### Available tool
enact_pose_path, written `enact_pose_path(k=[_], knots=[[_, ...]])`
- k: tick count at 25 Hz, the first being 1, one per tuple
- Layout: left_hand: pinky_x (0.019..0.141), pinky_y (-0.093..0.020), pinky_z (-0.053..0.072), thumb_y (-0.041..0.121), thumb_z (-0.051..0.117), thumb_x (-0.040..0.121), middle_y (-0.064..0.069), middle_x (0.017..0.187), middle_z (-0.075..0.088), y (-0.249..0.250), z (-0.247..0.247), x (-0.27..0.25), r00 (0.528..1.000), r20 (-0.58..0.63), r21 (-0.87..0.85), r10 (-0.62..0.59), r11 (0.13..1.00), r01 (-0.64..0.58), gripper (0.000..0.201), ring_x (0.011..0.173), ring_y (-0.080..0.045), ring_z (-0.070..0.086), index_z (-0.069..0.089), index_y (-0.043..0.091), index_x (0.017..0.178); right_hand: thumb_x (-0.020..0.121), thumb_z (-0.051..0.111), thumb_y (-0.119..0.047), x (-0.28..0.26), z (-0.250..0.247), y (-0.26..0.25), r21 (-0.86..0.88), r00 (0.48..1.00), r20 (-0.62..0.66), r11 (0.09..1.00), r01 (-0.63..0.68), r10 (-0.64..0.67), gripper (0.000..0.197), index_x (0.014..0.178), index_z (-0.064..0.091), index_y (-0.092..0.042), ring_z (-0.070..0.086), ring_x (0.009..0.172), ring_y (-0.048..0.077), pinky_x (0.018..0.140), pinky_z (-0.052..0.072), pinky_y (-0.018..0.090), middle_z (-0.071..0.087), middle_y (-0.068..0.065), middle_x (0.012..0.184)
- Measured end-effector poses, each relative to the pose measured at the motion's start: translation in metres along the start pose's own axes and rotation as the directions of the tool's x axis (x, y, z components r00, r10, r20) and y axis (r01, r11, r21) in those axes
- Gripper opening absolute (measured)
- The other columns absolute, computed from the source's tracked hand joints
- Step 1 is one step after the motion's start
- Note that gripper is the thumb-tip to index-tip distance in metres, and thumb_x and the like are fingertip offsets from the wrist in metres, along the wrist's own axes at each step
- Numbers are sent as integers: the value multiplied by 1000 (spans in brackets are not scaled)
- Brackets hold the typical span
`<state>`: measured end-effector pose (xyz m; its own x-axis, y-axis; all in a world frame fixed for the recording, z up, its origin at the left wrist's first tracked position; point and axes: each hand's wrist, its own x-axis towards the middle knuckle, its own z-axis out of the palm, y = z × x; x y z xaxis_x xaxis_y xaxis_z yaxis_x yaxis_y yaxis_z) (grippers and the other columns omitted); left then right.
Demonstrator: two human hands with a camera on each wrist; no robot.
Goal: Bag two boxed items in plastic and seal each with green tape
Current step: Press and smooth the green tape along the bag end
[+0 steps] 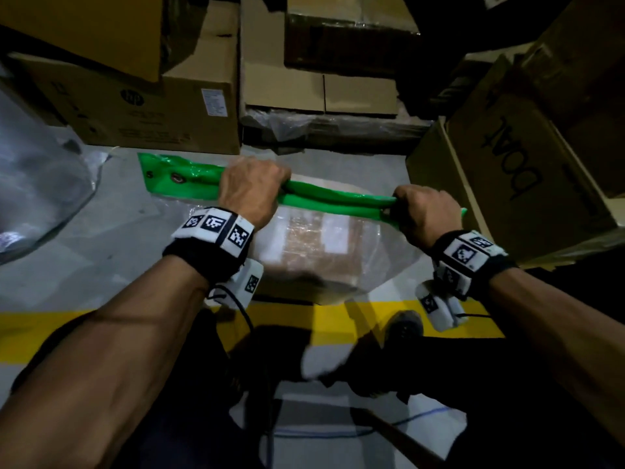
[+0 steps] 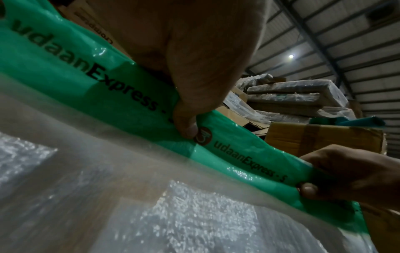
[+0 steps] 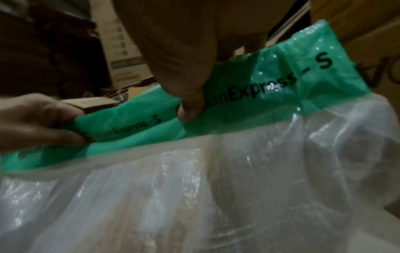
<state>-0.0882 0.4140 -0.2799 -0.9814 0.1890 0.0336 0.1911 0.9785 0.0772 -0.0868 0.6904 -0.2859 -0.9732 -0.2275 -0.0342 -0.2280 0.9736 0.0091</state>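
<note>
My left hand and right hand were both clamped on the green tape, fingers curled over the band and thumbs pinching it from beneath, the strip stretched between them along the mouth of the clear plastic bag. Just below the grip, inside the bag, sat the boxed item, a brown carton blurred by the film. Beyond my knuckles stood stacked cardboard cartons; behind my wrists ran a yellow floor line. I judged this the sealing step; the next move called for pressing the tape flat along its whole run without wrinkling it.
</note>
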Motion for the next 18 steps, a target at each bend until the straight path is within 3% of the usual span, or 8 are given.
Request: enact_pose_path(k=[2, 6, 10, 13, 16, 18], knots=[[78, -37, 43, 12, 59, 88, -7, 96, 64, 3, -1, 2, 1000, -15, 50, 0, 999, 0, 20, 94, -29, 58, 65, 21, 105, 90, 62, -36, 1, 2, -3, 100, 999, -3, 994, -51, 52, 24, 82, 54, -15, 58, 80, 32, 63, 38, 35, 61, 11, 86], [78, -37, 38, 26, 62, 83, -6, 95, 63, 0, -4, 1, 999, -30, 107, -26, 994, 29, 19, 91, -27, 54, 59, 19, 101, 93, 58, -36, 4, 0, -27, 172, 991, -12, 976, -130, 135, 26, 89, 57, -11, 59, 89, 36, 69, 41, 38, 63, 15, 94], [95, -40, 35, 36, 52, 88, -5, 110, 59, 13, -2, 0, 987, -29, 90, 155, 984, -152, 30, 103, -26, 51, 50, 21, 113, 95, 54, -38, 12, -8, -67, 179, 994, -10, 978, -107, 110, 23, 86, 51, -17, 58, 90, 33, 67, 37, 35, 63, 12, 97], [90, -38, 39, 25, 56, 90, -4, 113, 57, 22, -2, 3, 984, -17, -9, 177, 984, -177, 29, 104, -25, 51, 50, 21, 118, 96, 52, -38, 19, -12, -91, 142, 998, -24, 989, -51, 55, 23, 95, 56, -15, 60, 92, 32, 71, 42, 37, 64, 10, 101], [78, -34, 40, 10, 59, 87, -3, 104, 59, 26, 2, 6, 987, 12, -63, 161, 985, -160, 22, 95, -22, 51, 54, 21, 106, 95, 53, -36, 16, -16, -95, 93, 1000, -18, 996, 5, -3, 24, 100, 58, -13, 61, 92, 31, 75, 46, 40, 64, 9, 103], [76, -34, 40, 8, 59, 87, -2, 100, 60, 30, 4, 6, 986, 22, -83, 166, 983, -164, 21, 93, -21, 51, 54, 22, 102, 94, 56, -32, 7, -18, -86, 57, 999, -15, 997, 43, -42, 20, 100, 58, -14, 61, 90, 31, 70, 42, 37, 65, 8, 101]])
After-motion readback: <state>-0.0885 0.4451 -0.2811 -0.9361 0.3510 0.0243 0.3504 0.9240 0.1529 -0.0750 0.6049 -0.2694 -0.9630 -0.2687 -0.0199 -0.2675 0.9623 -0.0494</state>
